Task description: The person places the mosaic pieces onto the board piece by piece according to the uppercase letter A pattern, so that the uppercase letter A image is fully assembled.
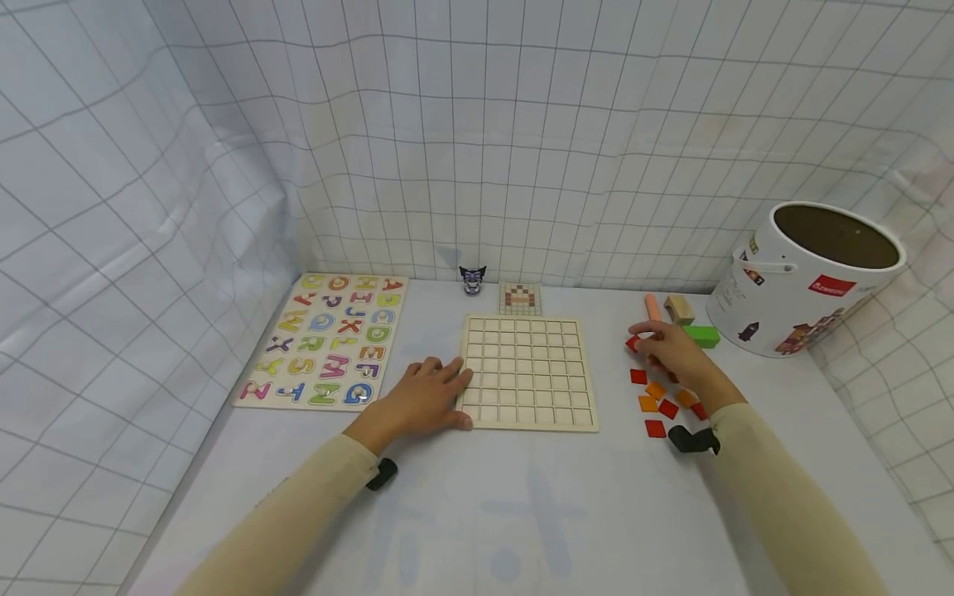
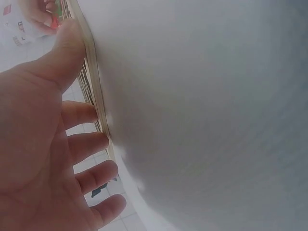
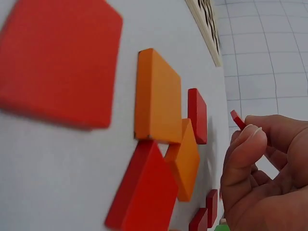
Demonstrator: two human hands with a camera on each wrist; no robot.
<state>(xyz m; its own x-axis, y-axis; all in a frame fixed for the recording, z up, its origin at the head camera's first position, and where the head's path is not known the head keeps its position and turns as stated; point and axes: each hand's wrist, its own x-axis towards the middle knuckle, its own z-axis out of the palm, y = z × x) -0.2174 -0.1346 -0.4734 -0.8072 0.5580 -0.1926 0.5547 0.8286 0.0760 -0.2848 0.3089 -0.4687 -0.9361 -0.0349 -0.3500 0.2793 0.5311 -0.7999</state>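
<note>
Left hand (image 1: 421,397) flat, fingers straight, resting on table (image 1: 522,513), touching 9 o'clock edge of grid board (image 1: 529,372). Right hand (image 1: 674,352) pinches red tile (image 3: 237,119), lifted above scattered red and orange tiles (image 1: 656,397) at board's 3 o'clock.

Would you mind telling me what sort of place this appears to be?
Probably a staged tabletop play area: a gridded cloth backdrop, a white table with an alphabet puzzle, a wooden grid board and a toy bucket.
</note>
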